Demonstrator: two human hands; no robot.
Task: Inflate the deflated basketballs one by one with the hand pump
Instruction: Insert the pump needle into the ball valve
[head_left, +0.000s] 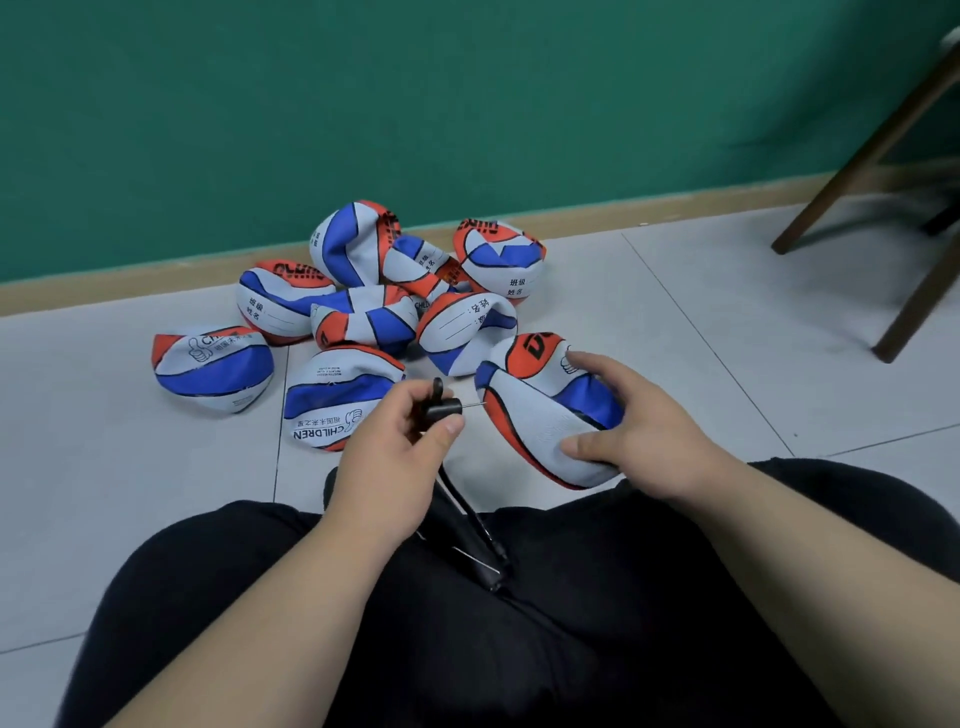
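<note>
Right hand (641, 428) grips crumpled basketball (537, 415); left hand (397, 447) pinches needle nozzle (441, 409).

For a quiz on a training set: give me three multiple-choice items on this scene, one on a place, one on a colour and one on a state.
1. Where does the pile of balls lie?
A. on the chair
B. on the floor by the wall
C. on the person's lap

2. What colour is the wall?
A. green
B. yellow
C. white

3. How is the ball in the right hand?
A. round and full
B. collapsed and flat
C. cut in two

Answers:
1. B, the pile rests on the floor at the wall's foot.
2. A, the wall is plain green.
3. B, the ball's panels are folded in on themselves.
</note>
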